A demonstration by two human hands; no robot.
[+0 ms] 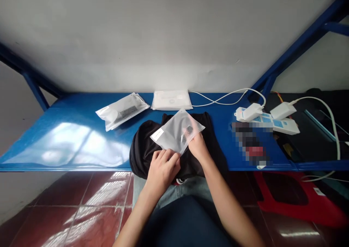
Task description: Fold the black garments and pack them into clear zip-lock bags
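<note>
A: Where is the frosted plastic bag (173, 130)?
B: In front of the person, over the black cloth (143, 145) on the blue shelf (222, 118).

A: Which way does it point?
B: It's turned like a diamond. The corner with the white label (157, 134) points left, one corner points at the wall (174, 40), another right. The longest span runs left to right, rising slightly away at the right. Which sides are longer I can't tell, as a hand covers the near corner.

A: And the grip?
B: The left hand (163, 165) has its fingers curled closed on the near edge. The right hand (197, 143) is at the right side, fingers showing through the film; inside or behind, and how tightly closed, I can't tell.

A: Anything beside it?
B: A frosted packet (117, 110) farther left, slanting up toward the right.
</note>
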